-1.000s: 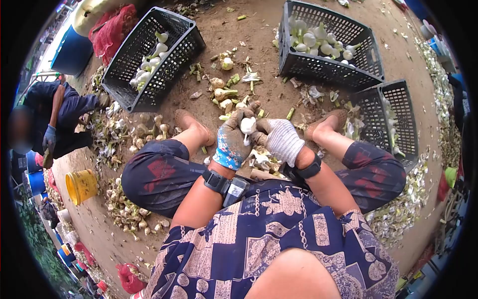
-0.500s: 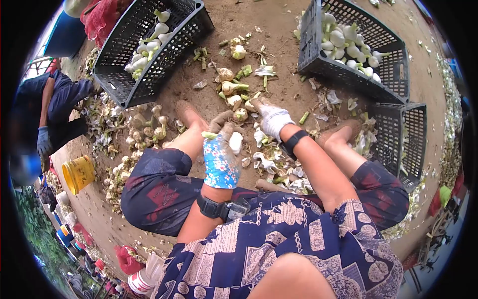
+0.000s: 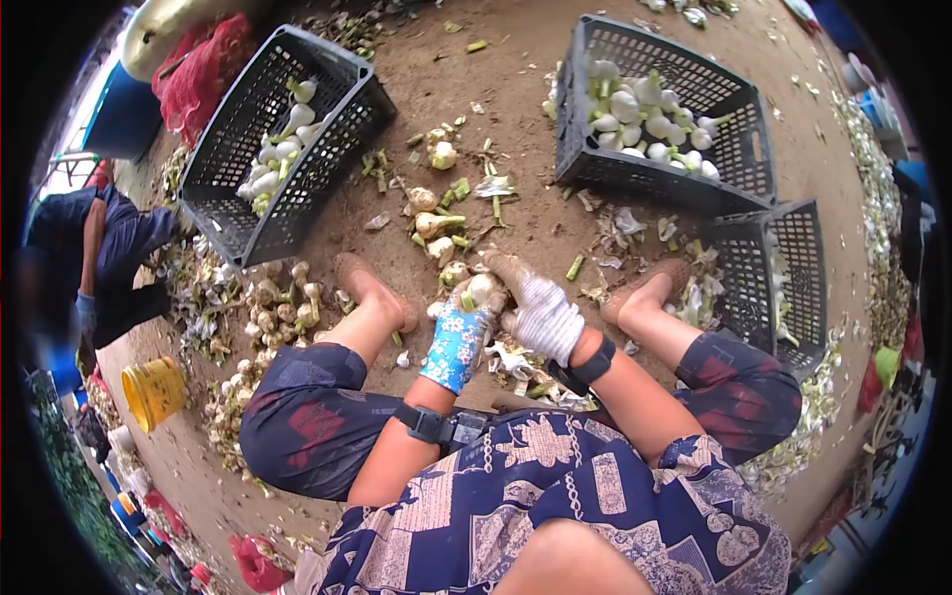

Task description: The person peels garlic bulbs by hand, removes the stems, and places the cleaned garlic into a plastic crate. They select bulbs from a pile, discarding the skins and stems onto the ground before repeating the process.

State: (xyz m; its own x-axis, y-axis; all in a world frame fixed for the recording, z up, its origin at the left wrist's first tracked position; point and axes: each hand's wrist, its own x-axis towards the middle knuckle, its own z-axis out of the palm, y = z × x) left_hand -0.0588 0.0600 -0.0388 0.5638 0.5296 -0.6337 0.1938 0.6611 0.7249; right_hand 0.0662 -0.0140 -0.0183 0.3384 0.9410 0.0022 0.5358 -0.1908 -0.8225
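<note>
Squatting low over the dirt floor, knees spread, both gloved hands drawn together between the feet. Clasps a pale bulb in the left hand, in a blue flowered glove, with the grip clenched around the lower half so that only the rounded top shows above the glove. Presses the right hand, in a white knit glove, against the bulb's right side, soiled fingertips reaching up past it. Cannot tell whether that grip closes on the bulb or merely rests there.

Just beyond the hands, a scatter of untrimmed bulbs and green stalk cuttings on the dirt. Facing three black plastic crates:
- a left crate, tilted and holding white trimmed bulbs
- a far crate, holding more of them
- a right crate, standing near the right foot

Beside the left leg, a heap of dirty bulbs. Under the hands, peelings. Farther left, a yellow bucket and another person in dark blue sleeves.
</note>
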